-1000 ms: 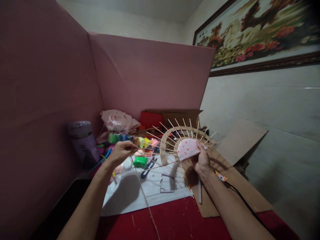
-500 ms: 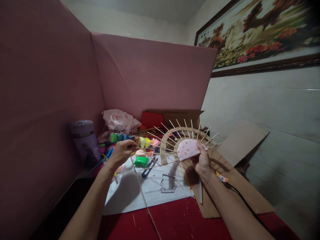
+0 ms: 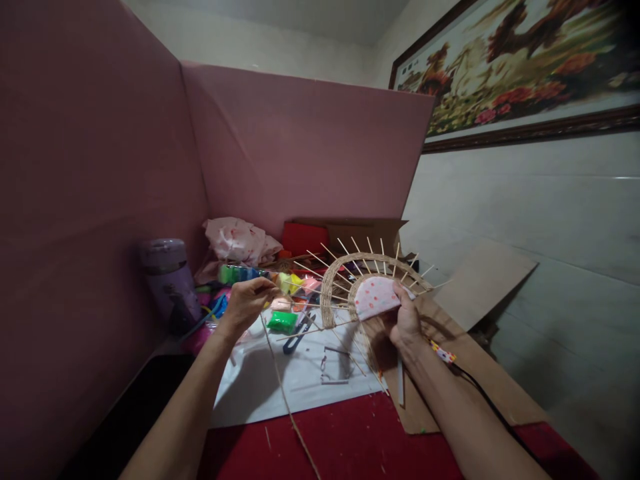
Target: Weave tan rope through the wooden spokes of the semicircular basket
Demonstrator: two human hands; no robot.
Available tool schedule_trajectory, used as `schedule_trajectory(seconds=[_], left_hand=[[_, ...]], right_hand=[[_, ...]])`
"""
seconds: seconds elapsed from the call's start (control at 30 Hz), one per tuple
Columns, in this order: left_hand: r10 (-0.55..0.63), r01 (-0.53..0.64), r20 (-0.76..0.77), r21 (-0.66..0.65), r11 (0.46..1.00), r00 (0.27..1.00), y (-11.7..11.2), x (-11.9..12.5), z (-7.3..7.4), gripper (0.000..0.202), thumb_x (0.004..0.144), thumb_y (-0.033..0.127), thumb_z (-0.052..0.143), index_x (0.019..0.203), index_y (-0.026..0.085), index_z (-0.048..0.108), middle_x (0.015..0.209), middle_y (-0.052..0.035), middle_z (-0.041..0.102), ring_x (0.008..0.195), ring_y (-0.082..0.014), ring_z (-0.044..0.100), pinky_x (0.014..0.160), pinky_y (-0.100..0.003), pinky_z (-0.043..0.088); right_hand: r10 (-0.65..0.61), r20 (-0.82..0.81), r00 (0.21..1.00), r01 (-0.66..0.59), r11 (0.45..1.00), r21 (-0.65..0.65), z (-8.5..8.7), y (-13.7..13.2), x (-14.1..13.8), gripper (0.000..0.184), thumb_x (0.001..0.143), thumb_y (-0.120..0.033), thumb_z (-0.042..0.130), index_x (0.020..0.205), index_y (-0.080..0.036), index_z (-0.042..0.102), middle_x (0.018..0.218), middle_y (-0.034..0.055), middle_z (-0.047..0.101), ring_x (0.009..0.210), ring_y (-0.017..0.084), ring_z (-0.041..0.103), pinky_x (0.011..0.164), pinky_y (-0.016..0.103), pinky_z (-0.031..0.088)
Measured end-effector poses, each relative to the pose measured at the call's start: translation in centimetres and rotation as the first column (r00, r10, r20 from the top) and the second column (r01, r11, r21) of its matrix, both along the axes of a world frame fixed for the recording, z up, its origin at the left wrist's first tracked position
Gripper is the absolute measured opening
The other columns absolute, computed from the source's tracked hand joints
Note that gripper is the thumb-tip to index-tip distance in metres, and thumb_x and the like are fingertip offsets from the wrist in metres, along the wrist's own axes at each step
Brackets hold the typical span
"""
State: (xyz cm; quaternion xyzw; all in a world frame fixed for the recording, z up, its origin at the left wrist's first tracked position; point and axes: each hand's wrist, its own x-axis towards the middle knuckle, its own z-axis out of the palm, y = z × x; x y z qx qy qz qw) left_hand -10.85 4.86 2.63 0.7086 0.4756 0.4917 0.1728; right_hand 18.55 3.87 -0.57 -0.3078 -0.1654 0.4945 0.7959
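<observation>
My right hand (image 3: 407, 325) grips a half-round woven frame (image 3: 327, 293) by its pink, red-dotted fabric centre (image 3: 375, 298), thumb on the front face. Thin wooden sticks fan outward from that centre, and a band of brown cord runs through them in an arc. Left of the frame, my left hand (image 3: 250, 303) is closed in a pinch near the tips of the leftmost sticks. From it a strand of twine (image 3: 280, 380) hangs down over the table's front. What exactly lies between the fingertips is too small to see.
Below the frame lie a dark utility knife (image 3: 299, 335), a green packet (image 3: 283, 323) and eyeglasses (image 3: 336, 367) on white paper (image 3: 250, 393). A brown board (image 3: 480, 387) lies at right with a corded tool (image 3: 443, 352). A purple bottle (image 3: 173, 283) stands left, before pink panels (image 3: 310, 147).
Very little differs. My left hand and the twine's lower end have shifted slightly; the woven frame stays in place in my right hand.
</observation>
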Motion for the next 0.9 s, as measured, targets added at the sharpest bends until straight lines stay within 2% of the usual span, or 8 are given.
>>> schedule_trajectory(seconds=[0.17,0.43,0.67,0.9], left_hand=[[0.023,-0.023,-0.033,0.021,1.0,0.999,-0.1,0.1,0.1,0.019,0.066,0.031,0.063,0.071,0.014,0.068,0.061,-0.003,0.065,0.055,-0.0114,0.053,0.049,-0.019,0.037],[0.043,-0.044,0.016,0.015,0.999,0.999,-0.2,0.1,0.1,0.018,0.066,0.032,0.063,0.068,0.014,0.066,0.06,-0.0033,0.064,0.055,-0.0122,0.054,0.049,-0.02,0.037],[0.066,-0.066,0.022,0.023,0.998,0.998,0.3,-0.2,-0.5,0.02,0.066,0.035,0.063,0.068,0.015,0.066,0.058,-0.0023,0.063,0.053,-0.0117,0.053,0.048,-0.02,0.037],[0.031,-0.032,0.067,0.011,0.999,0.997,0.4,-0.5,-0.6,0.018,0.064,0.034,0.065,0.063,0.016,0.066,0.055,-0.0009,0.062,0.051,-0.0111,0.051,0.047,-0.019,0.036]], right_hand=[[-0.005,-0.005,1.0,0.005,1.0,0.007,0.1,0.0,-0.1,0.013,0.066,-0.025,0.066,0.075,-0.017,0.061,0.058,-0.0048,0.067,0.048,0.011,0.06,0.045,0.019,0.048],[0.003,0.004,1.0,-0.003,1.0,0.02,-0.3,0.3,0.4,0.019,0.065,-0.026,0.066,0.082,-0.018,0.062,0.062,-0.0052,0.068,0.048,0.011,0.06,0.042,0.019,0.046],[-0.027,0.002,1.0,0.027,1.0,0.016,-0.5,0.4,0.4,0.016,0.064,-0.026,0.066,0.077,-0.018,0.061,0.06,-0.0052,0.067,0.049,0.011,0.061,0.045,0.021,0.049],[-0.057,-0.003,0.998,0.057,0.998,0.016,-1.0,0.8,0.7,0.017,0.065,-0.027,0.064,0.08,-0.019,0.061,0.065,-0.0047,0.068,0.048,0.011,0.06,0.044,0.021,0.048]])
